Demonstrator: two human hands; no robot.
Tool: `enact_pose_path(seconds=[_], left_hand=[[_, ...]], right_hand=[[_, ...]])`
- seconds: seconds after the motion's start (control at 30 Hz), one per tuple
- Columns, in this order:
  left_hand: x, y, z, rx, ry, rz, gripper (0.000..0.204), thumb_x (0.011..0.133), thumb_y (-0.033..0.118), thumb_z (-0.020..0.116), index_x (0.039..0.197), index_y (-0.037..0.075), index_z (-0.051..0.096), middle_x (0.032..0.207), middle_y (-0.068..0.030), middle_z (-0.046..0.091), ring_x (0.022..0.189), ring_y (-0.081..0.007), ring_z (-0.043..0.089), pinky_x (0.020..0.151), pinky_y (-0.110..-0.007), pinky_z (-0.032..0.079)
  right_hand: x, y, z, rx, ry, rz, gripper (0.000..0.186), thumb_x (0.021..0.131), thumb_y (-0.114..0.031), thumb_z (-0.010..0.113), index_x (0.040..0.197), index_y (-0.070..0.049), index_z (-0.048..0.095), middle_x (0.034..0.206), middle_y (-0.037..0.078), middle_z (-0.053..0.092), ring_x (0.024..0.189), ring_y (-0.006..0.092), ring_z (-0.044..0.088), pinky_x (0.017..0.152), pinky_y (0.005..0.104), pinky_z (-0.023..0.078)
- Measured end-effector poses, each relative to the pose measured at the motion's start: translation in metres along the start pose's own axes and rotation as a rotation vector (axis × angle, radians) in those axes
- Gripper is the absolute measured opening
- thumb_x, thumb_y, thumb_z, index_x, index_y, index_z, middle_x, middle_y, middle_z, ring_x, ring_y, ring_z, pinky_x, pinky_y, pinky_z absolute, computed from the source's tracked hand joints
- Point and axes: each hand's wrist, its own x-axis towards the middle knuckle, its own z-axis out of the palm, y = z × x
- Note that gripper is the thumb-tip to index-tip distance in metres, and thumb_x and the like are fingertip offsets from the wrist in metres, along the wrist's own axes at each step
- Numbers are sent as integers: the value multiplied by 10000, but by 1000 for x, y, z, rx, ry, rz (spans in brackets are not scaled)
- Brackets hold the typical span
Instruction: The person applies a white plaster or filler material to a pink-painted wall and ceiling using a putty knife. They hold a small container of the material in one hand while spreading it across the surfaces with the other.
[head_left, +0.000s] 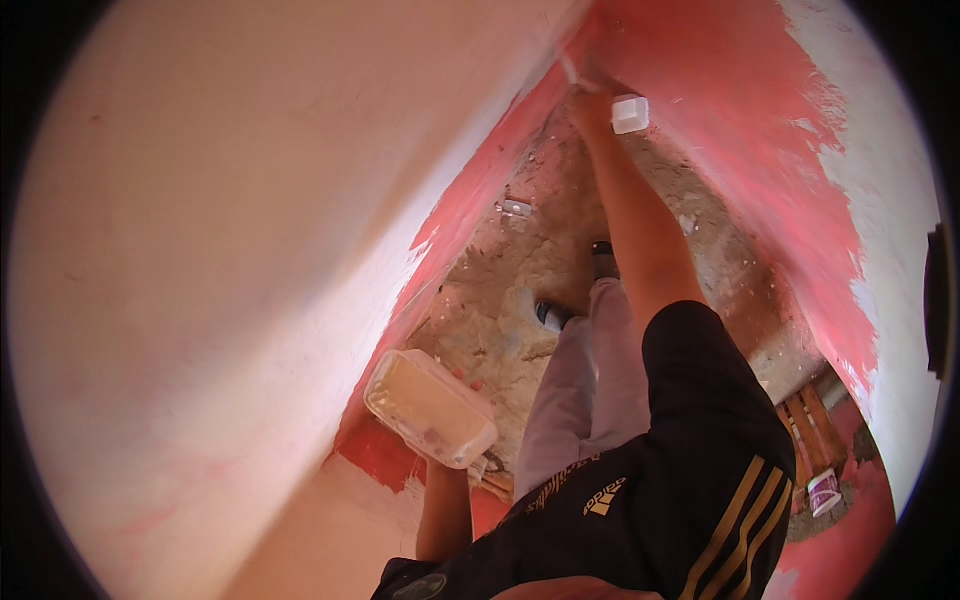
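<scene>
My left hand (470,382) supports a white rectangular plastic tub (385,403) of cream-coloured paint from beneath, its fingertips showing past the far rim. The rest of that hand is hidden by the tub. Stretched far ahead, my right hand (591,103) is closed around what looks like a paintbrush (570,69), blurred and pale. The brush is at the corner where the left wall (230,250) meets the red-painted wall (690,70). Just right of this hand is a small white box-shaped thing (630,115); I cannot tell whether it is fixed to the wall.
Walls close in on both sides, pale above a ragged red lower band. The rough floor (500,300) carries paint specks and a small pale piece (517,208) by the left wall. Behind on the right are wooden slats (815,425) and a purple-and-white cup (824,493).
</scene>
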Motion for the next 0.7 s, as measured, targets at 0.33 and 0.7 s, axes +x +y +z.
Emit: enact_pose_path(seconds=[0.33,0.7], left_hand=[[65,-54,1,-38,-64,5,864,880,576,647,1563,206,269,1563,-182,329,1356,-489,405,1033,-681,409],[94,-63,-56,137,178,3,859,880,495,689,1561,193,261,1575,-100,337,1370,-456,404,1042,-695,396]], right_hand=[[-141,81,47,133,-352,39,322,881,-136,575,1177,-130,701,981,207,702,934,386,677,850,465,531],[-31,22,63,159,-125,-166,259,950,-218,559,1123,-53,661,988,215,680,920,319,660,740,420,525]])
